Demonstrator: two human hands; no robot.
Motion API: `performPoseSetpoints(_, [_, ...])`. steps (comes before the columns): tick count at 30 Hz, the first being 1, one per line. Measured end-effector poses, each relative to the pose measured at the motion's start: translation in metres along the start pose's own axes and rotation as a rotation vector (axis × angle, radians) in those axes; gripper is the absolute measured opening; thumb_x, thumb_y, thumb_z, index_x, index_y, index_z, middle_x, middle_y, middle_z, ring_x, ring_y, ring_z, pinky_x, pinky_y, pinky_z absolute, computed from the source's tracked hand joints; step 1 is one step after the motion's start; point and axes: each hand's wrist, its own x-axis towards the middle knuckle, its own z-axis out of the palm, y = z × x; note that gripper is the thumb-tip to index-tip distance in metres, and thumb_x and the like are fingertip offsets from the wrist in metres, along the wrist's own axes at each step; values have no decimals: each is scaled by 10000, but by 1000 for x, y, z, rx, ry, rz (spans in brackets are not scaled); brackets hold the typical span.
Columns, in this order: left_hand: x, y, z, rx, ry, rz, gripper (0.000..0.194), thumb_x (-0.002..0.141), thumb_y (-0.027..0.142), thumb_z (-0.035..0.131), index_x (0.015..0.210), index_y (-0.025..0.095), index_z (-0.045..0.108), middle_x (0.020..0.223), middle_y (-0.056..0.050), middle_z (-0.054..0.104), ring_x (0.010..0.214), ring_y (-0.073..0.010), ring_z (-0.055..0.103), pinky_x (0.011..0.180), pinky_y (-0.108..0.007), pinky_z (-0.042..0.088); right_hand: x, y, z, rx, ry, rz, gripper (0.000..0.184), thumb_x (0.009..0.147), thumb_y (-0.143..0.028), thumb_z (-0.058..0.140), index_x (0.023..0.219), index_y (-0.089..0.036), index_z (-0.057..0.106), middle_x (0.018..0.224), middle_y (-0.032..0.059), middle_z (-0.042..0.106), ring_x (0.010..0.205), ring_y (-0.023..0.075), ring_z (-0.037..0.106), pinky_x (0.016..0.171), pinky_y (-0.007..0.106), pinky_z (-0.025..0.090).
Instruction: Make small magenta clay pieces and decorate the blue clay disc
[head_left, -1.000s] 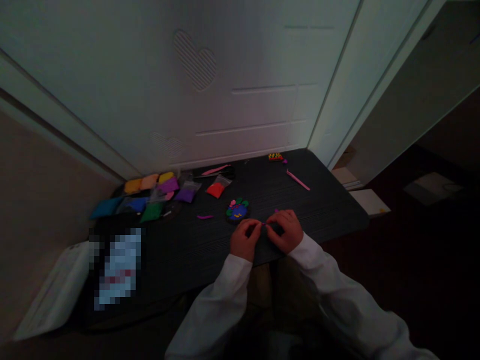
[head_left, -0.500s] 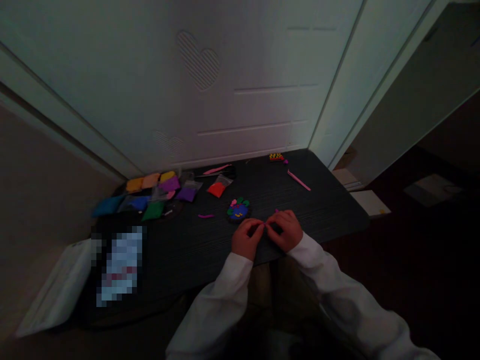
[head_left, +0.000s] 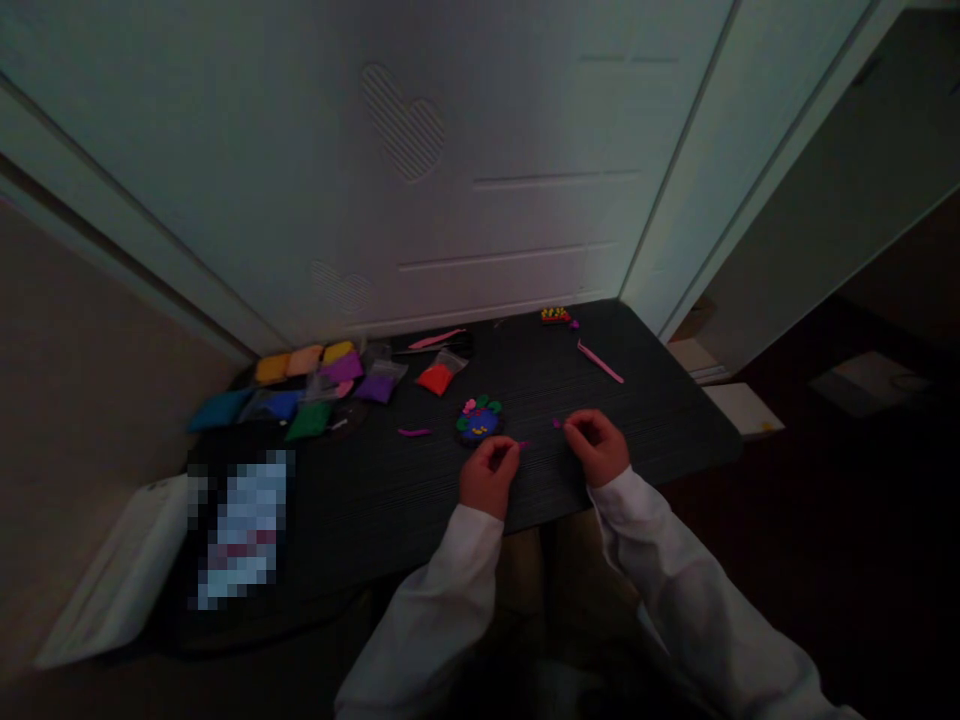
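Pinched between the thumb and finger of my left hand [head_left: 487, 478] is a small strip of purple clay [head_left: 524, 444], its end sticking out to the right. My right hand [head_left: 600, 448] is apart from it, thumb and fingertips together; whether anything is between them is too small to see. A purple clay bit [head_left: 556, 423] lies on the table just left of those fingertips. Right behind my left hand sits a round dark piece with a blue clay centre [head_left: 480, 424], bearing green, pink and yellow bits. Farther left lies a thin purple clay roll [head_left: 414, 433].
Bags of coloured clay, among them a red one [head_left: 439, 376] and a green one [head_left: 309, 421], cover the back left of the dark table [head_left: 660, 415]. Scissors [head_left: 442, 346] lie behind them. A pink tool [head_left: 600, 362] and a yellow-topped clay piece [head_left: 554, 315] are at the back right.
My right hand has moved away to the right from my left hand. The purple strip now shows at my left fingertips, and the purple bit behind my right hand has come into fuller view.
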Motion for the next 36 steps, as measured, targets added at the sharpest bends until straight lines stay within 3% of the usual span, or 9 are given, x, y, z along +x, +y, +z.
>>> performPoseSetpoints(7, [0, -1, 2, -82, -21, -39, 189, 628, 318, 500, 712, 151, 533, 621, 13, 515, 558, -80, 457, 532, -192, 369, -2, 0, 5, 98, -78, -40, 69, 632, -236, 524, 672, -189, 495, 788, 32, 556, 759, 146, 517, 676, 311, 414])
performPoseSetpoints(14, [0, 2, 2, -64, -25, -39, 182, 614, 310, 513, 695, 150, 545, 633, 4, 540, 581, -91, 479, 549, -207, 381, -2, -3, 5, 128, -106, -29, 91, 607, -234, 555, 629, -186, 480, 712, 22, 556, 699, 140, 535, 639, 302, 434])
performPoseSetpoints(20, [0, 2, 1, -61, -26, -29, 188, 611, 311, 514, 701, 150, 552, 649, -1, 553, 603, -100, 493, 567, -215, 390, -1, -3, 4, 83, -226, -13, 293, 634, -250, 527, 921, -212, 483, 735, 12, 570, 669, 121, 538, 647, 289, 439])
performPoseSetpoints(24, [0, 2, 2, -81, -24, -38, 190, 610, 319, 518, 698, 153, 548, 639, 5, 553, 592, -96, 493, 555, -206, 388, -1, -4, 3, -35, -226, -49, 172, 654, -283, 504, 802, -225, 568, 772, 13, 585, 718, 138, 533, 664, 292, 426])
performPoseSetpoints(30, [0, 1, 2, -57, -27, -29, 188, 621, 317, 509, 712, 156, 546, 641, 7, 545, 588, -92, 484, 550, -201, 377, -3, -7, 3, -73, -173, 18, 146, 598, -328, 553, 644, -189, 549, 580, -14, 558, 554, 118, 522, 567, 266, 435])
performPoseSetpoints(36, [0, 0, 2, -73, -42, -36, 188, 628, 309, 507, 726, 152, 541, 670, -2, 547, 619, -94, 484, 582, -204, 376, -1, -8, 1, -78, -257, -79, 179, 686, -267, 471, 831, -217, 565, 716, 3, 589, 715, 127, 532, 692, 280, 413])
